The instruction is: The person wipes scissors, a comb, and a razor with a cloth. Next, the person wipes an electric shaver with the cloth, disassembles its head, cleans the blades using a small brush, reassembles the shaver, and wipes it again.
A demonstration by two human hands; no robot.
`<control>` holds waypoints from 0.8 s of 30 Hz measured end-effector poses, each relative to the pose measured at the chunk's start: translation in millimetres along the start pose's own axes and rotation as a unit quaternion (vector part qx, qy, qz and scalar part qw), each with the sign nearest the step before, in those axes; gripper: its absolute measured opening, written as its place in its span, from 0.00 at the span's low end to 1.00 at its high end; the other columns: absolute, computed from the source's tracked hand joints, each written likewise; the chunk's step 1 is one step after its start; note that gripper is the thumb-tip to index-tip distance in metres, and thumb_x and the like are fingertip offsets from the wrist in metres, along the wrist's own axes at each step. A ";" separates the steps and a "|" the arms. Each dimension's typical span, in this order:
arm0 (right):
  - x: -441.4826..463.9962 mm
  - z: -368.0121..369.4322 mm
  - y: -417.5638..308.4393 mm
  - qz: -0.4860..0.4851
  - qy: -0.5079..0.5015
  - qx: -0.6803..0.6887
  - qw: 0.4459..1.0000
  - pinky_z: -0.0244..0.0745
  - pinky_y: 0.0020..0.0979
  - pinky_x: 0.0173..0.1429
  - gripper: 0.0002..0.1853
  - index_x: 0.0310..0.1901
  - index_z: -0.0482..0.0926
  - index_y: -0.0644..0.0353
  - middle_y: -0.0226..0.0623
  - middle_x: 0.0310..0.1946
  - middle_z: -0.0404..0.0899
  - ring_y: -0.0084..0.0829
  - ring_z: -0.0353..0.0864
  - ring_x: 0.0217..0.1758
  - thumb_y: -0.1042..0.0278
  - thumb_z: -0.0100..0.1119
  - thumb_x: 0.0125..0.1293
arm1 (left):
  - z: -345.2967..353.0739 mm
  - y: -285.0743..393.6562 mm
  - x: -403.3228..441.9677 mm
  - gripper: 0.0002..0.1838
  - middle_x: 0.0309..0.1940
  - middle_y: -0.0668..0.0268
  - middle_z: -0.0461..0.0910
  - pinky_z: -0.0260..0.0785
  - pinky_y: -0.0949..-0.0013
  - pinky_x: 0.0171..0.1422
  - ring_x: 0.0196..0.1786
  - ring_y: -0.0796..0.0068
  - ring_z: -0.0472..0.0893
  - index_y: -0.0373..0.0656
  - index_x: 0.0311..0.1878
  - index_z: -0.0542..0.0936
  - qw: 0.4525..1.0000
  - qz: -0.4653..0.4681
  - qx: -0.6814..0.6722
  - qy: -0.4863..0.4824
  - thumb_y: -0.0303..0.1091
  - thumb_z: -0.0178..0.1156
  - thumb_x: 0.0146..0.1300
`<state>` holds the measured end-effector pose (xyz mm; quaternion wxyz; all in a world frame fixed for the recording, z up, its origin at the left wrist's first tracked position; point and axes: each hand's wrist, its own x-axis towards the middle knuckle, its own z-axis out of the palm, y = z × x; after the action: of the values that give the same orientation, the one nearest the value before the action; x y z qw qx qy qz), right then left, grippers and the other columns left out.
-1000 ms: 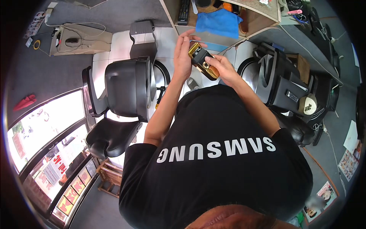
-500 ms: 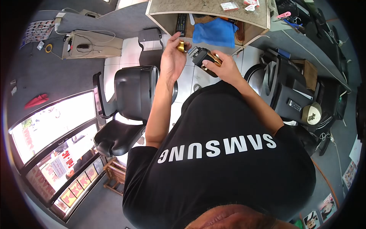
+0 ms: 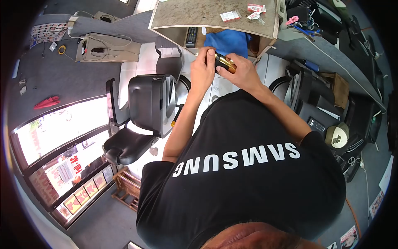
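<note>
The black-and-gold shaver [image 3: 225, 63] is held between both hands, in front of the chest and just below the cabinet opening. My left hand [image 3: 202, 70] has its fingers closed over the shaver's left end, hiding that end and the small gold piece. My right hand [image 3: 244, 74] grips the gold-and-black body from the right, thumb below and fingers above. The two hands are close together. Behind them, a blue cloth [image 3: 228, 40] lies in the open cabinet compartment, with a black remote [image 3: 191, 37] to its left.
The wooden cabinet [image 3: 199, 15] carries small red-and-white packets [image 3: 230, 16]. A black barber chair [image 3: 147, 99] stands at left. On the right are a second remote [image 3: 316, 125], a cap [image 3: 337, 135] and a wooden box [image 3: 336, 89]. Cables run along the right wall.
The gold piece, apart from the shaver in my left fingers half a second ago, is now hidden at the shaver's end. My hands have come together, and the view has shifted.
</note>
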<state>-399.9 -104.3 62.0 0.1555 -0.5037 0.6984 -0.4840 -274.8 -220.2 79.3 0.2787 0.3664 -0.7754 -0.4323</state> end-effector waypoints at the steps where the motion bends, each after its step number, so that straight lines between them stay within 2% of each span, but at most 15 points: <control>1: -0.6 -4.0 1.5 0.004 -0.006 0.003 1.000 0.79 0.44 0.41 0.21 0.44 0.81 0.64 0.49 0.32 0.84 0.50 0.86 0.35 0.54 0.77 0.61 | 2.0 6.2 -1.7 0.23 0.32 0.52 0.84 0.75 0.59 0.44 0.34 0.56 0.85 0.35 0.50 0.82 1.000 0.009 0.027 -0.001 0.49 0.50 0.85; 4: -1.0 -12.5 9.3 0.013 -0.025 0.019 0.999 0.78 0.43 0.39 0.21 0.44 0.81 0.64 0.48 0.31 0.83 0.49 0.85 0.33 0.55 0.76 0.63 | 8.5 10.8 -4.3 0.23 0.35 0.47 0.85 0.76 0.53 0.47 0.38 0.45 0.86 0.35 0.51 0.82 0.999 -0.014 0.028 -0.041 0.47 0.47 0.85; 10: -13.3 -8.9 32.4 0.038 -0.038 0.039 0.998 0.79 0.44 0.39 0.21 0.42 0.78 0.64 0.50 0.30 0.84 0.51 0.86 0.33 0.55 0.75 0.63 | 41.0 7.3 -21.1 0.21 0.40 0.42 0.85 0.76 0.53 0.52 0.44 0.44 0.87 0.34 0.54 0.81 1.000 -0.001 0.012 -0.011 0.43 0.46 0.85; 11: -15.3 -6.9 35.9 0.043 -0.047 0.033 0.997 0.80 0.44 0.40 0.21 0.42 0.78 0.64 0.50 0.31 0.84 0.51 0.86 0.33 0.55 0.74 0.63 | 43.9 -1.1 -22.6 0.20 0.45 0.47 0.87 0.78 0.57 0.54 0.46 0.50 0.88 0.33 0.56 0.82 0.999 -0.039 -0.011 -0.025 0.41 0.50 0.84; 14: -14.3 1.1 33.1 0.061 -0.012 0.074 0.995 0.81 0.44 0.41 0.21 0.43 0.77 0.64 0.49 0.32 0.84 0.51 0.87 0.35 0.55 0.75 0.63 | 47.4 -13.2 -14.0 0.21 0.56 0.59 0.86 0.77 0.67 0.55 0.46 0.70 0.85 0.33 0.60 0.81 0.976 -0.105 -0.192 -0.007 0.43 0.52 0.84; 15: -11.1 5.3 31.4 0.069 -0.010 0.076 0.995 0.81 0.44 0.43 0.22 0.44 0.77 0.64 0.48 0.35 0.85 0.51 0.87 0.37 0.56 0.75 0.62 | 47.5 -6.9 -10.2 0.20 0.59 0.61 0.84 0.75 0.71 0.57 0.48 0.76 0.83 0.32 0.60 0.81 0.952 -0.142 -0.269 0.035 0.42 0.57 0.82; 18: -5.9 15.2 22.4 0.061 0.009 0.072 0.995 0.83 0.40 0.46 0.23 0.50 0.79 0.65 0.49 0.39 0.87 0.45 0.90 0.41 0.59 0.78 0.62 | 46.7 -8.6 -3.5 0.20 0.54 0.57 0.85 0.76 0.72 0.55 0.47 0.76 0.83 0.32 0.59 0.81 0.893 -0.218 -0.383 0.092 0.42 0.60 0.81; 19: -4.3 21.0 21.1 0.063 0.010 0.063 0.996 0.83 0.41 0.46 0.24 0.50 0.79 0.66 0.50 0.40 0.87 0.47 0.90 0.41 0.59 0.78 0.61 | 42.3 -20.5 -1.5 0.21 0.51 0.53 0.85 0.78 0.70 0.53 0.47 0.73 0.84 0.32 0.61 0.78 0.915 -0.210 -0.335 0.079 0.42 0.62 0.79; 24: -5.4 51.2 11.2 0.048 0.064 0.012 0.997 0.83 0.43 0.46 0.24 0.51 0.78 0.66 0.52 0.40 0.86 0.51 0.89 0.41 0.59 0.77 0.61 | 31.4 -31.3 0.7 0.25 0.51 0.52 0.85 0.80 0.67 0.55 0.49 0.69 0.85 0.32 0.65 0.73 0.880 -0.221 -0.420 0.027 0.43 0.64 0.77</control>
<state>-367.6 -126.1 26.5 0.1395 -0.4359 0.7242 -0.5158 -288.5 -217.4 37.2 0.3246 0.3879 -0.4124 -0.7577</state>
